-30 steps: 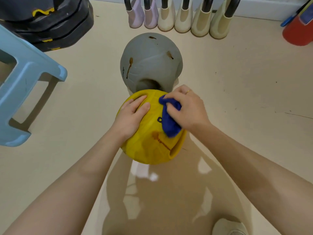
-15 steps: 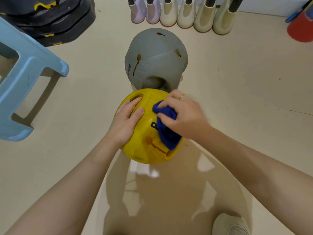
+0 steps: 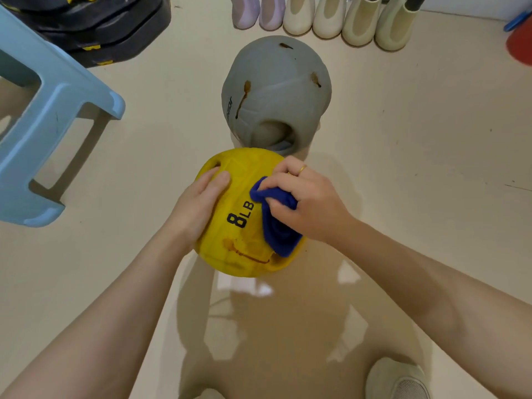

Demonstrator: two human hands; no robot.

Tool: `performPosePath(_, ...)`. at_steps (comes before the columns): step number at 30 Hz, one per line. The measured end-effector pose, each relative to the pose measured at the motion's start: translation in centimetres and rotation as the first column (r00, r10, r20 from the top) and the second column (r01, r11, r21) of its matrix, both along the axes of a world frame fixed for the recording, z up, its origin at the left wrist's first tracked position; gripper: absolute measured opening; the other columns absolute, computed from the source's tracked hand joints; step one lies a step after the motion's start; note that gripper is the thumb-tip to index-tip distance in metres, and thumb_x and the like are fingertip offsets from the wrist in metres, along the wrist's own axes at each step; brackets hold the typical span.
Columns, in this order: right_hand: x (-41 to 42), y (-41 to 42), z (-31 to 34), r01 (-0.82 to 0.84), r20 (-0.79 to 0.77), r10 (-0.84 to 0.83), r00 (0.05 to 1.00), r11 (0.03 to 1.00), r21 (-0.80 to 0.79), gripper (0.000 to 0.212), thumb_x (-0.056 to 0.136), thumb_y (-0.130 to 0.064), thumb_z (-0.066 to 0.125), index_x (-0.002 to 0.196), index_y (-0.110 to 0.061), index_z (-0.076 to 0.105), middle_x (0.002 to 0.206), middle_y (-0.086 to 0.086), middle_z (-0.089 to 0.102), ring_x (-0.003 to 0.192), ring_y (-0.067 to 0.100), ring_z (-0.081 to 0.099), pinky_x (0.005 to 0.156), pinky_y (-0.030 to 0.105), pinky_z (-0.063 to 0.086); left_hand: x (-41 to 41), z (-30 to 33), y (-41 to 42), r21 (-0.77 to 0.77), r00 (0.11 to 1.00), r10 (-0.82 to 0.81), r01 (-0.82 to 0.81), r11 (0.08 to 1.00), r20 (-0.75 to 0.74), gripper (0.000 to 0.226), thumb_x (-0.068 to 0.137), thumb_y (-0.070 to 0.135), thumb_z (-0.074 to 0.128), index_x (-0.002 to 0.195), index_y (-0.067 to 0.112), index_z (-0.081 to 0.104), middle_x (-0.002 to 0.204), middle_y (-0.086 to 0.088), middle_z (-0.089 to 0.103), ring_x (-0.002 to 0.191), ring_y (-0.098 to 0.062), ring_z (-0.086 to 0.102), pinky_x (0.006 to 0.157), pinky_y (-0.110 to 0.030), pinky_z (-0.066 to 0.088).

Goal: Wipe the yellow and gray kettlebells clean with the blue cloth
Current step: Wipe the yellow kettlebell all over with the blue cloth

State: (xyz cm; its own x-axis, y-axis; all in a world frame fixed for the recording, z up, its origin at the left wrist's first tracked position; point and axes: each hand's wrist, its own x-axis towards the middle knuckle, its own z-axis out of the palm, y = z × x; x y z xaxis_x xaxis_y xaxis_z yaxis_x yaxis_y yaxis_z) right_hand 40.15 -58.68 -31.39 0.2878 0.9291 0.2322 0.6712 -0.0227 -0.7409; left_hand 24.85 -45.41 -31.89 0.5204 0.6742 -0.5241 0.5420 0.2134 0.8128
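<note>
Head view. On the floor [image 3: 403,174] I see the yellow kettlebell [image 3: 239,249], marked 8 LB, just in front of the gray kettlebell [image 3: 276,90]; whether they touch I cannot tell. My left hand [image 3: 198,208] rests flat on the yellow one, fingers [image 3: 218,180] straight, steadying it. My right hand [image 3: 305,205] grips the bunched blue cloth [image 3: 280,234] and presses it to the shell. I judge the yellow one is mid-wipe: a brown streak [image 3: 244,253] remains near its lower edge, so the cloth should go there next. The gray one's stains look untouched.
</note>
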Motion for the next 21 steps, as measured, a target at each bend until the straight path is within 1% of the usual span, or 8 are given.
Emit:
performPosePath(2, 0.5, 0.6, -0.3, 0.017, -0.037, -0.017, 0.999, 1.000, -0.008, 0.030, 0.078, -0.029, 0.051, 0.095, -0.014, 0.070, 0.093, -0.002, 0.054, 0.081, 0.017, 0.057, 0.072, 0.029, 0.047, 0.2, 0.3, 0.1, -0.039, 1.000, 0.000, 0.000, 0.999, -0.006, 0.060, 0.083, 0.065, 0.047, 0.131, 0.028, 0.052, 0.122, -0.002, 0.063, 0.107, -0.022, 0.062, 0.096, -0.046, 0.048)
performPosePath(5, 2.2, 1.2, -1.2, 0.217, -0.104, -0.220, 0.970, 0.975, -0.035, 0.029, 0.083, -0.027, 0.050, 0.101, -0.013, 0.068, 0.098, 0.005, 0.057, 0.089, 0.013, 0.053, 0.078, 0.011, 0.037, 1.0, 0.6, 0.3, -0.045, 1.000, 0.020, -0.020, 0.999, 0.000, 0.049, 0.091, 0.053, 0.043, 0.131, 0.026, 0.052, 0.120, -0.002, 0.063, 0.106, -0.022, 0.061, 0.092, -0.041, 0.049)
performPosePath(8, 3.6, 1.9, -1.2, 0.411, -0.091, -0.427, 0.900, 0.899, -0.152, 0.022, 0.087, -0.017, 0.053, 0.104, -0.015, 0.066, 0.100, 0.009, 0.058, 0.090, 0.014, 0.049, 0.081, 0.020, 0.039, 2.2, 1.0, 0.3, -0.030, 1.000, 0.007, -0.007, 1.000, -0.011, 0.050, 0.089, 0.057, 0.045, 0.128, 0.027, 0.055, 0.119, -0.001, 0.064, 0.107, -0.023, 0.061, 0.096, -0.047, 0.047)
performPosePath(10, 3.4, 1.6, -0.3, 0.340, -0.032, -0.348, 0.937, 0.929, -0.149, 0.025, 0.083, -0.020, 0.053, 0.102, -0.015, 0.068, 0.100, 0.008, 0.059, 0.090, 0.014, 0.050, 0.082, 0.024, 0.039, 2.7, 0.9, -0.1, -0.037, 1.000, 0.025, -0.026, 0.999, -0.011, 0.050, 0.090, 0.057, 0.044, 0.127, 0.026, 0.054, 0.119, -0.002, 0.064, 0.106, -0.025, 0.061, 0.096, -0.049, 0.047)
performPosePath(13, 2.2, 0.4, 0.8, 0.003, -0.007, -0.004, 1.000, 0.995, -0.103, 0.026, 0.078, -0.022, 0.057, 0.099, -0.015, 0.070, 0.096, -0.001, 0.053, 0.086, 0.009, 0.051, 0.077, 0.017, 0.039, 2.4, 0.6, -0.4, -0.072, 0.997, 0.073, -0.072, 0.995, 0.010, 0.051, 0.090, 0.057, 0.044, 0.128, 0.026, 0.054, 0.119, -0.003, 0.064, 0.105, -0.026, 0.062, 0.094, -0.050, 0.049)
performPosePath(15, 2.4, 0.1, 0.3, -0.045, -0.019, 0.043, 0.999, 0.994, -0.102, 0.027, 0.079, -0.024, 0.056, 0.100, -0.015, 0.070, 0.095, -0.001, 0.054, 0.086, 0.009, 0.051, 0.079, 0.015, 0.038, 1.7, 0.6, -0.3, -0.094, 0.998, 0.068, -0.068, 0.993, 0.000, 0.053, 0.089, 0.059, 0.044, 0.132, 0.027, 0.051, 0.121, -0.004, 0.063, 0.106, -0.027, 0.062, 0.093, -0.051, 0.049)
performPosePath(18, 3.4, 0.7, -0.5, 0.320, -0.046, -0.328, 0.944, 0.939, -0.130, 0.021, 0.085, -0.021, 0.054, 0.102, -0.015, 0.065, 0.098, 0.005, 0.060, 0.090, 0.015, 0.053, 0.079, 0.018, 0.038, 0.7, 0.5, -0.3, -0.099, 0.996, 0.084, -0.084, 0.992, -0.004, 0.054, 0.091, 0.055, 0.042, 0.136, 0.026, 0.047, 0.124, -0.005, 0.061, 0.108, -0.026, 0.060, 0.094, -0.049, 0.048)
performPosePath(21, 3.4, 0.0, -0.4, 0.529, -0.321, -0.575, 0.753, 0.818, -0.225, 0.003, 0.092, -0.022, 0.053, 0.093, -0.019, 0.053, 0.084, -0.010, 0.056, 0.079, 0.008, 0.053, 0.066, 0.010, 0.041, -0.2, 0.4, -0.6, -0.147, 0.991, 0.122, -0.113, 0.983, 0.054, 0.048, 0.094, 0.049, 0.041, 0.135, 0.025, 0.048, 0.120, -0.005, 0.064, 0.103, -0.024, 0.064, 0.085, -0.043, 0.052)
